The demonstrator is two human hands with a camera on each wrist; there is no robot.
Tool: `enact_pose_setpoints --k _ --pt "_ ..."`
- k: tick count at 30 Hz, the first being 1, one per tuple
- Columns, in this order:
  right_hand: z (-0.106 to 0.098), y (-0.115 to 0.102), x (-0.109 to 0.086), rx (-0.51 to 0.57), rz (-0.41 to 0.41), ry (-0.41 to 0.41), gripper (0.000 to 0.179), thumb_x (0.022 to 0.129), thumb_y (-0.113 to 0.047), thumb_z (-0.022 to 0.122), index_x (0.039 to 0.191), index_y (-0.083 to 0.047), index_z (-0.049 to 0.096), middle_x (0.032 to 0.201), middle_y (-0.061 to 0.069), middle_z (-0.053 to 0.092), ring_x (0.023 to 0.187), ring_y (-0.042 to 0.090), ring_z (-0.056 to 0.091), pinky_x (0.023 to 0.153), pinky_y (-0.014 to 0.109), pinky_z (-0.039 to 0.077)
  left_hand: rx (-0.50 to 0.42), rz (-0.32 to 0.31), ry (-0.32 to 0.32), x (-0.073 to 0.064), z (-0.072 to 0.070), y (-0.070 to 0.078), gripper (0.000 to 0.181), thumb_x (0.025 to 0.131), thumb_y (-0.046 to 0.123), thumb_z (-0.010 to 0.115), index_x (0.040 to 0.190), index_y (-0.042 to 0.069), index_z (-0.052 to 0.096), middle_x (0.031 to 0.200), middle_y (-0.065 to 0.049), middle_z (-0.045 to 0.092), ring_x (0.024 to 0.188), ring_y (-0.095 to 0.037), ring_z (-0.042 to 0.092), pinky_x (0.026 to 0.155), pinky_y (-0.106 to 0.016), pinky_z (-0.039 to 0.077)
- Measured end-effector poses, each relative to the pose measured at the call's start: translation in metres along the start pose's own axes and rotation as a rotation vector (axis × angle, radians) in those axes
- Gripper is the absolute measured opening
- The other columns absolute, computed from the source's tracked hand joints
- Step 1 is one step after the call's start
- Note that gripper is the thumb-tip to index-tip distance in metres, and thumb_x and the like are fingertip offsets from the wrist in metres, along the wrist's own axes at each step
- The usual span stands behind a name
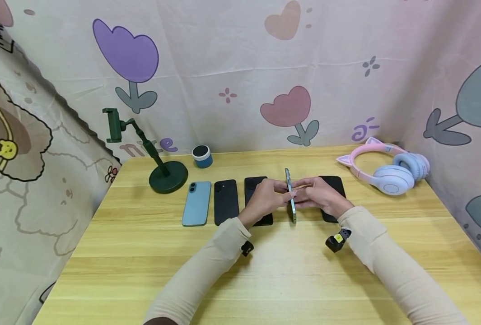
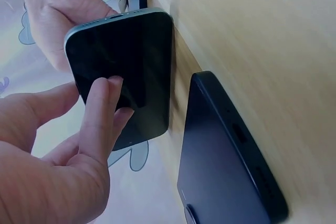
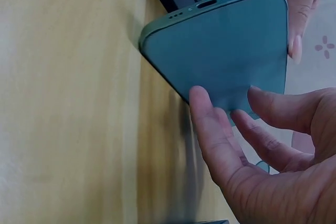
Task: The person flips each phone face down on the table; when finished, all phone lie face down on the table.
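A phone [image 1: 293,214] with a pale blue-green back and dark screen stands on its long edge over the table, between both hands. My left hand [image 1: 266,196] is on its screen side; in the left wrist view, the thumb meets the upper edge while fingertips touch the screen [image 2: 142,61]. On the other side, my right hand [image 1: 319,194] touches the back [image 3: 226,51] with extended fingers and thumb. A black phone [image 1: 255,182] lies partly hidden under the left hand. Another dark phone [image 1: 334,183] lies behind the right hand and wrist.
Left of the hands lie a light blue phone [image 1: 197,205] and a black phone [image 1: 226,203]. Farther back stand a green phone stand [image 1: 168,177] and a small blue-and-white jar [image 1: 202,156]. Pink-and-blue cat-ear headphones [image 1: 394,179] rest at right. Patterned cloth [image 1: 224,54] borders the table.
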State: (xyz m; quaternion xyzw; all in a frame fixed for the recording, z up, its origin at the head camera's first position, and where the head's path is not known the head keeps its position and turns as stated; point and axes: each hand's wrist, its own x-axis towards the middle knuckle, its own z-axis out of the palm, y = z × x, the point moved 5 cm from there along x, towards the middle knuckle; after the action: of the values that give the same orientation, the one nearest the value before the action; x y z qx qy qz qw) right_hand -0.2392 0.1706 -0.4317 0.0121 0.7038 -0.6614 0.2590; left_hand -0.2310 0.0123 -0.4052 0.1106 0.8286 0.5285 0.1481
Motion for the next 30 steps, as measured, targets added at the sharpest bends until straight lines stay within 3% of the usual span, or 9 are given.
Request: enact_pose_setpoints --k 5,14,22,30 --pt "0.000 0.004 0.001 -0.011 0.019 0.010 0.049 0.099 -0.001 0.059 0.145 0.011 0.044 0.108 0.017 0.070 0.098 0.024 0.071 0.091 0.043 0.056 -0.083 -0.028 -0.017 -0.001 -0.003 -0.004 0.027 0.093 0.014 0.076 0.116 0.000 0.075 0.105 -0.007 0.075 0.081 -0.013 0.074 0.073 -0.027 0.059" --pt "0.001 0.005 0.002 -0.058 0.025 0.021 0.051 0.099 -0.002 0.060 0.145 0.011 0.042 0.119 0.024 0.065 0.101 0.025 0.070 0.093 0.044 0.054 -0.144 -0.074 -0.011 -0.003 -0.007 -0.009 0.034 0.093 0.010 0.074 0.123 -0.005 0.068 0.109 -0.012 0.071 0.084 -0.016 0.074 0.074 -0.028 0.060" --pt "-0.001 0.005 0.001 -0.097 0.011 0.037 0.053 0.099 -0.003 0.061 0.146 0.011 0.042 0.134 0.030 0.057 0.107 0.030 0.069 0.093 0.045 0.054 -0.148 -0.096 -0.005 -0.005 -0.009 -0.012 0.040 0.094 0.005 0.072 0.131 -0.008 0.061 0.110 -0.016 0.071 0.082 -0.018 0.074 0.077 -0.034 0.060" --pt "-0.005 0.003 0.000 -0.173 -0.015 0.078 0.057 0.096 -0.008 0.070 0.142 0.013 0.045 0.131 0.031 0.056 0.108 0.032 0.068 0.090 0.042 0.056 -0.098 -0.107 0.018 -0.004 -0.009 -0.015 0.039 0.094 0.005 0.072 0.128 -0.008 0.063 0.108 -0.016 0.072 0.076 -0.016 0.073 0.074 -0.033 0.060"
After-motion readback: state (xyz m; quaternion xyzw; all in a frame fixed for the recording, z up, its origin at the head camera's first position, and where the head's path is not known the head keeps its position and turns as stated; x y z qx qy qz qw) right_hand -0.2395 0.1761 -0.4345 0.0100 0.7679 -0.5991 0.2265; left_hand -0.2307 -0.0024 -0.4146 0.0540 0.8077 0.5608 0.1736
